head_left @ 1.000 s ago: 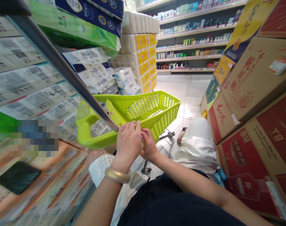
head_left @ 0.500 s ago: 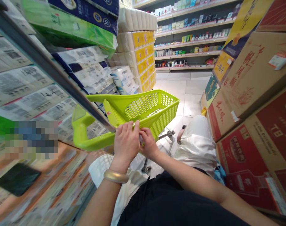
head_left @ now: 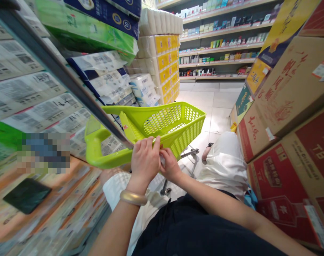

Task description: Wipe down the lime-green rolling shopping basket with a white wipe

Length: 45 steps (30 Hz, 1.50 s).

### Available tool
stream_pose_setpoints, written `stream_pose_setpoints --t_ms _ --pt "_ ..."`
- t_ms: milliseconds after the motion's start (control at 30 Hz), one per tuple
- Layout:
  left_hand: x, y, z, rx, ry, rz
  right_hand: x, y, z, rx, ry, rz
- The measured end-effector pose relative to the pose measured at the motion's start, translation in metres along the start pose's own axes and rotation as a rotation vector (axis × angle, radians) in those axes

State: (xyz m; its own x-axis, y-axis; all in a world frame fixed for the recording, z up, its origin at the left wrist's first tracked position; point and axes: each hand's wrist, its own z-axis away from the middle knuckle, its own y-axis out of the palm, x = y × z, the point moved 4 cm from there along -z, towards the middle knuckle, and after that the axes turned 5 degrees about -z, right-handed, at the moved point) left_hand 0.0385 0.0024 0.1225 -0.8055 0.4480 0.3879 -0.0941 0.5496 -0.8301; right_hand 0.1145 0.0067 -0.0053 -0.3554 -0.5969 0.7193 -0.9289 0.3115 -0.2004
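A long grey metal pole (head_left: 98,110) slants down from the upper left across a lime-green shopping cart (head_left: 175,135). At its lower end, my left hand (head_left: 146,161), with a gold bangle (head_left: 133,197) on the wrist, has its fingers closed over the pole. Close against it, my right hand (head_left: 170,164) has curled, pinched fingers. Something small and pale shows partly between the hands, too hidden to name. Both hands are in front of the cart's near side, and its basket shows a bare grid bottom.
Packs of paper goods (head_left: 162,67) are stacked on the left. Cardboard cartons (head_left: 292,92) line the right side. Shelves of small bottles and boxes (head_left: 218,44) stand at the back, beyond the pale tiled floor (head_left: 200,103). A dark flat object (head_left: 27,195) lies on the boxes at left.
The surroundings and the cart have shifted slightly to the right in view. Both hands keep nearly the same pose, close together at the pole's end.
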Motion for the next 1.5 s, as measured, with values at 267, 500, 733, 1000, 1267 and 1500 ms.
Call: stream_pose_setpoints --t_ms 267,500,733,1000,1267,1500 --pt "0.001 0.0 0.003 -0.031 0.015 -0.011 -0.032 -0.034 -0.009 -0.279 0.224 0.105" --pt "0.001 0.001 0.003 -0.041 0.012 0.003 -0.001 0.002 0.009 -0.11 -0.018 0.081" --pt "0.001 0.001 0.006 -0.045 0.011 0.013 -0.043 -0.04 -0.02 -0.452 0.12 0.215" --pt "0.001 0.001 0.005 -0.035 0.002 0.03 -0.009 -0.015 -0.011 -0.182 -0.04 0.162" --pt "0.002 -0.001 0.008 -0.036 0.003 0.043 -0.048 -0.062 -0.036 -0.417 0.157 0.219" --pt "0.002 0.001 0.008 -0.034 -0.002 0.046 -0.029 -0.035 -0.021 -0.27 0.094 0.194"
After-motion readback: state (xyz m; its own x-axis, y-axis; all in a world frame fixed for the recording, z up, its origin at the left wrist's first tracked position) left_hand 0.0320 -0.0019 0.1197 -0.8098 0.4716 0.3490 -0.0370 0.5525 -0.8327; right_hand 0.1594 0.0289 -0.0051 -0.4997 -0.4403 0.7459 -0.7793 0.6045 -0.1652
